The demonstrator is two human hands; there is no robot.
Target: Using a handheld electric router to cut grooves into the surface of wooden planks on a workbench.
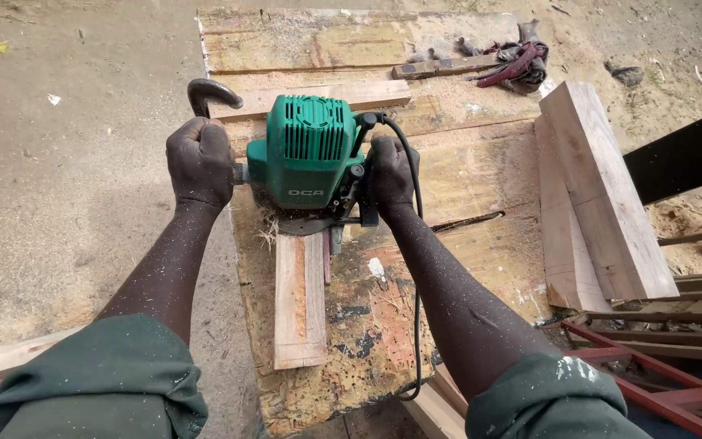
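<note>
**Both your hands hold the green router on the wood strip**

From your head camera, some things are hidden. The cutting bit under the green plastic power router (306, 154) cannot be seen, because the machine's body covers it. The side handles are hidden inside your fists. The far end of the long, narrow pale wood strip (300, 301) goes under the router's base. Your sleeves are cut off at the bottom edge.

Your left hand (201, 161) is curled tight, fingers together, clamped on the router's left handle. Your right hand (390, 172) is curled tight on the right handle, next to the black power cord (418, 268). The cord runs down along your right arm and off the near edge of the table.

The router sits on the strip, and the strip lies on the worn, sawdust-covered chipboard table top (465, 187). There is a small pale label low on the router's front. A dark curved metal hook (209, 93) sits just behind your left hand. Two thick pale wood planks (599, 195) lean at the table's right side. A dark red rag (517, 65) lies at the far end.
</note>
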